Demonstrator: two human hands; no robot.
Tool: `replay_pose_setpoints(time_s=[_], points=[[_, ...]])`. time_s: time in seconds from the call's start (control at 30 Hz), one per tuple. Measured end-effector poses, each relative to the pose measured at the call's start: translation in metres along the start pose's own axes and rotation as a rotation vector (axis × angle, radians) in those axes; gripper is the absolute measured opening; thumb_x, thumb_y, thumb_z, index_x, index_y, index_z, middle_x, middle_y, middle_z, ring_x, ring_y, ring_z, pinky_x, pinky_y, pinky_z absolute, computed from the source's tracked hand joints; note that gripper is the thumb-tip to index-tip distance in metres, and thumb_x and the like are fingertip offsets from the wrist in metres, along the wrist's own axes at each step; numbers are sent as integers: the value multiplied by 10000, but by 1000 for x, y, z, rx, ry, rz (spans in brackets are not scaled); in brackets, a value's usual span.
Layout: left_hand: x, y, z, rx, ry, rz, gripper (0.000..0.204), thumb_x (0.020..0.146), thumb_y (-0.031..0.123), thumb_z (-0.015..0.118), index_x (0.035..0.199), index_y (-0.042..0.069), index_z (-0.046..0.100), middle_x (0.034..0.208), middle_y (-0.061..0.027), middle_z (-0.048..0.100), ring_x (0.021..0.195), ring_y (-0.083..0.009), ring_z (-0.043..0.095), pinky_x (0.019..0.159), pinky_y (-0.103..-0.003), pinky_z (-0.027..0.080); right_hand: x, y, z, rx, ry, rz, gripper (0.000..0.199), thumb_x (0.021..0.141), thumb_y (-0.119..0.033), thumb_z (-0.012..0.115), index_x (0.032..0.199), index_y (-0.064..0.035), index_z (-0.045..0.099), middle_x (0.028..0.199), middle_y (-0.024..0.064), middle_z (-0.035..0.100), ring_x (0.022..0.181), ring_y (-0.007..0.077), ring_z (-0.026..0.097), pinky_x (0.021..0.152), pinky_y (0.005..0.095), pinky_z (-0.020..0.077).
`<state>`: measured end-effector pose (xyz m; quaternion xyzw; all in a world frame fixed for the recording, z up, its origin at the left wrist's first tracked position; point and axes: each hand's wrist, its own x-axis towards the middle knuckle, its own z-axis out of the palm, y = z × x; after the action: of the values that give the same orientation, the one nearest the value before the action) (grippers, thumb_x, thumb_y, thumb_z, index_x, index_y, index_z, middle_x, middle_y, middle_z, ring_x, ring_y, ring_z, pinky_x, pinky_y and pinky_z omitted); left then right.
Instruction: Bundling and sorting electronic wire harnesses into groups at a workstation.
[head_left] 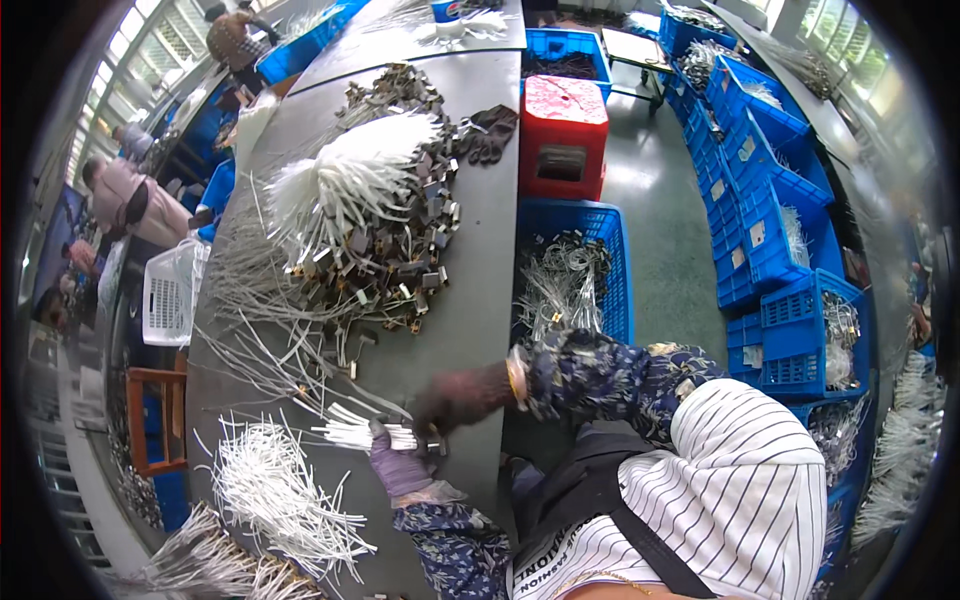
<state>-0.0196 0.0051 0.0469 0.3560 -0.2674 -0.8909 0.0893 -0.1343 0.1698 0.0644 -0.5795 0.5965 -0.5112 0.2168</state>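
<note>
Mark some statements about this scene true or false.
1. The purple-gloved left hand holds a bundle of thin white tubes. True.
2. The blurred right hand is close to the left one. True.
3. A white perforated plastic basket is left of the long grey table. True.
4. Nothing is right of the table. False: a red plastic stool is there.
5. The table is bare. False: a heap of loose white tubes lies on it.

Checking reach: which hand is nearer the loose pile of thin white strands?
Left. The purple-gloved left hand is right of the pile; the dark-gloved right hand, farther right.
</note>
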Motion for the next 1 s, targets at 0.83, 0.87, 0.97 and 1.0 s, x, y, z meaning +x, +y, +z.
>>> replay_pose_setpoints(time_s=[0.83,0.87,0.97,1.0], points=[[43,30,44,78,-57,641,252,941,210,578,1051,-11,531,897,-179,657,746,-296,663,672,-452,615,-430,-77,41,629,577,1460,156,882,-224,575,851,-70,578,702,20,564,517,107,477,441,264,361],[48,40,36,102,30,602,252,940,218,577,1053,-5,548,906,-174,659,766,-297,664,689,-451,609,-431,-76,40,639,581,1441,158,882,-227,575,852,-72,579,703,19,565,520,107,481,443,263,362],[61,57,26,108,-10,570,301,910,270,613,1049,4,590,921,-183,660,798,-315,665,719,-471,593,-430,-75,37,630,562,1410,160,882,-232,579,859,-73,584,704,18,568,525,108,491,449,261,368],[58,48,28,159,31,513,304,914,274,603,1044,-1,591,918,-193,657,796,-321,664,720,-471,591,-427,-75,37,598,556,1434,160,882,-232,581,862,-73,587,703,18,569,526,108,495,452,260,370]])
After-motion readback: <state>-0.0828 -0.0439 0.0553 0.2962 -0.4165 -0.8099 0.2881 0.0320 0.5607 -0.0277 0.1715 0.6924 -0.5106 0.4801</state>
